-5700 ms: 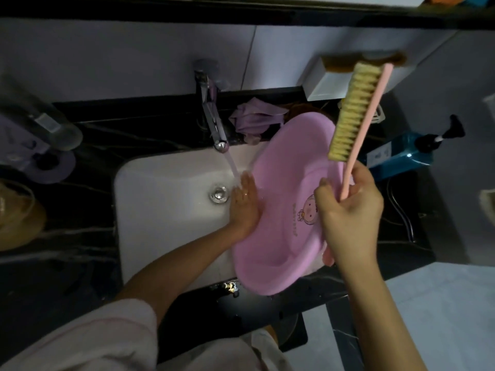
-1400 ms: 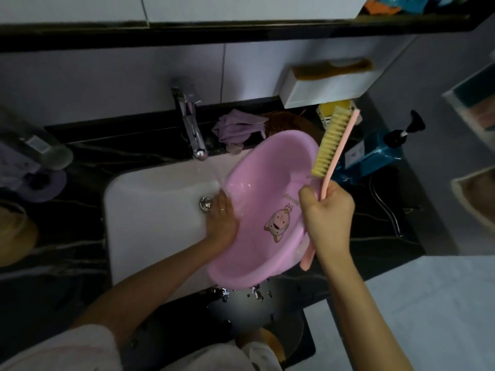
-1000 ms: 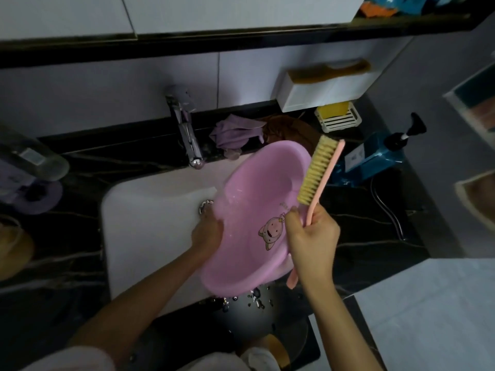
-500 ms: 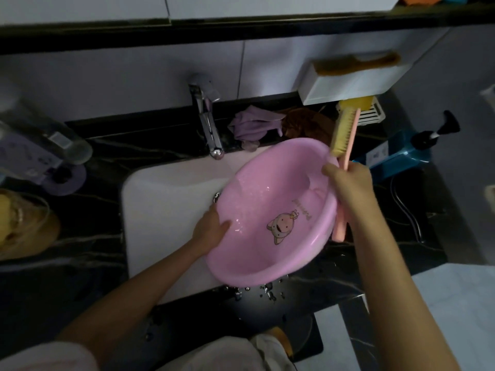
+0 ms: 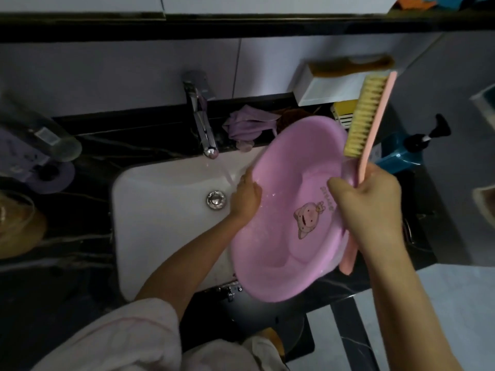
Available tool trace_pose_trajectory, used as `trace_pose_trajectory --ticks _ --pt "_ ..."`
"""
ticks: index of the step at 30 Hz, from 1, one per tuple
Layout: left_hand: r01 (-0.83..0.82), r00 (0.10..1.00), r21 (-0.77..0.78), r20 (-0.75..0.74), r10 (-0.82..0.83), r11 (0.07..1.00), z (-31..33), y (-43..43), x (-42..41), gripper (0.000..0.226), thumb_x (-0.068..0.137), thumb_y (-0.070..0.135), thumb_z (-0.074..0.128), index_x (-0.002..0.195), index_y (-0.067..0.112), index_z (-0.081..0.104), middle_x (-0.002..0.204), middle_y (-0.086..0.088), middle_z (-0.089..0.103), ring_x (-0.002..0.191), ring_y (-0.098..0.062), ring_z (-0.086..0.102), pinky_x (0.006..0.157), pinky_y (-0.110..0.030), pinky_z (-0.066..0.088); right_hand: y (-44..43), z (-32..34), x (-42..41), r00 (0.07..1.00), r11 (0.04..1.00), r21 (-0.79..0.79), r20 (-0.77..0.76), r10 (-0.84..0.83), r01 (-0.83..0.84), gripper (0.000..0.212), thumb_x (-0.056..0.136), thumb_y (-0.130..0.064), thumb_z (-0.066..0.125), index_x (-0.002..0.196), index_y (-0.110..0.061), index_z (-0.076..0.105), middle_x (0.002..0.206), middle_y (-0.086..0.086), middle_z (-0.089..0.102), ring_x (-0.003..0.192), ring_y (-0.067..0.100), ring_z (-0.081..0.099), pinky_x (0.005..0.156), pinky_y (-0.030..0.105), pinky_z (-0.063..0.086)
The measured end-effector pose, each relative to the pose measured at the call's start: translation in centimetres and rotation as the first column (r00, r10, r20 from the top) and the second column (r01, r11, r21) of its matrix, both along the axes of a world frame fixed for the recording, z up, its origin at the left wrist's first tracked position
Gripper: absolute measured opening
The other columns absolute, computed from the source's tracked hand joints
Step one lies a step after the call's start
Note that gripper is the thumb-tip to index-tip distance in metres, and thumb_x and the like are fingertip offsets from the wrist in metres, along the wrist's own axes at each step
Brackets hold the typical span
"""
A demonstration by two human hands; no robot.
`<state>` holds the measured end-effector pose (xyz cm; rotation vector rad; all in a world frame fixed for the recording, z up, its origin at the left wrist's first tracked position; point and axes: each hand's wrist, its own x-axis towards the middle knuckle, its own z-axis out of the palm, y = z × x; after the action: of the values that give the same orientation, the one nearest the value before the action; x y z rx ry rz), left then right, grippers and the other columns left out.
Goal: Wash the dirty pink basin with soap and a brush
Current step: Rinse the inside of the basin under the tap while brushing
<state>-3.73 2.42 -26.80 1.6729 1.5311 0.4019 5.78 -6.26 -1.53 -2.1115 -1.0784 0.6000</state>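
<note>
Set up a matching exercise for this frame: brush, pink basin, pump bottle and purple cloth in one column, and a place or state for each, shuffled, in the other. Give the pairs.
1. brush
2. pink basin
3. pump bottle
4. purple cloth

a. crumpled on the counter behind the sink
b. gripped by its handle in the right hand, head up
c. tilted over the sink, held at its rim by the left hand
d. blue, right of the basin

Pairs: 1-b, 2-c, 3-d, 4-a.

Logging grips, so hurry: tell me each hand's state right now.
Left hand: closed, gripping the basin by its rim.
Right hand: closed, gripping the brush by its handle.
</note>
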Motion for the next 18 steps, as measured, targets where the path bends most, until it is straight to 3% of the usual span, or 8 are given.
trace_pose_trajectory --ticks 3,8,10,14,18 --pt "-0.092 0.996 -0.117 -0.027 0.089 0.989 -1.5 -2.9 -1.8 0.037 0.1 0.03 0.035 0.127 0.004 0.041 0.115 -0.021 0.058 0.102 -0.04 0.059 0.078 -0.04 0.044 -0.7 -1.2 -1.0 1.0 0.999 0.037 0.015 -0.007 0.006 0.018 0.082 -0.004 0.058 0.068 -0.013 0.051 0.061 0.002 0.053 0.05 0.004 0.053 0.046 0.011 0.043" --pt "-0.041 0.993 -0.292 -0.114 0.008 0.956 -2.3 -7.6 -3.4 0.048 0.099 0.029 0.037 0.137 0.003 0.026 0.132 -0.021 0.043 0.115 -0.041 0.051 0.092 -0.046 0.042 -0.7 -1.8 -1.6 1.0 0.996 0.089 -0.006 -0.013 0.013 0.02 0.08 -0.005 0.059 0.063 -0.01 0.048 0.062 0.013 0.055 0.056 0.024 0.054 0.054 0.031 0.05" --pt "-0.087 0.992 -0.31 -0.117 0.052 0.947 -2.3 -5.6 -2.7 0.045 0.098 0.033 0.038 0.131 0.003 0.034 0.129 -0.021 0.048 0.114 -0.039 0.052 0.092 -0.044 0.041 -1.3 -2.1 -1.8 1.0 0.995 0.098 -0.017 -0.007 0.009 0.023 0.08 -0.004 0.059 0.062 -0.011 0.047 0.062 0.014 0.054 0.056 0.027 0.054 0.053 0.032 0.049" --pt "-0.137 0.989 -0.3 -0.087 0.116 0.944 -2.4 -0.9 -1.3 0.058 0.1 0.045 0.029 0.121 -0.003 0.055 0.122 -0.026 0.058 0.113 -0.039 0.055 0.092 -0.041 0.042 -2.7 -2.7 -2.5 1.0 0.995 0.097 -0.008 -0.001 0.002 0.025 0.081 -0.003 0.059 0.061 -0.012 0.046 0.056 0.008 0.049 0.047 0.016 0.048 0.047 0.025 0.046" --pt "-0.172 0.985 -0.236 -0.039 0.168 0.956 -2.5 -1.9 -1.8 0.051 0.101 0.039 0.033 0.12 -0.004 0.052 0.119 -0.028 0.057 0.112 -0.041 0.054 0.09 -0.042 0.041 -3.4 -2.8 -2.4 0.997 0.988 0.14 -0.049 -0.058 0.064 0.029 0.081 -0.001 0.06 0.06 -0.014 0.044 0.052 -0.001 0.045 0.045 0.004 0.047 0.045 0.013 0.043"
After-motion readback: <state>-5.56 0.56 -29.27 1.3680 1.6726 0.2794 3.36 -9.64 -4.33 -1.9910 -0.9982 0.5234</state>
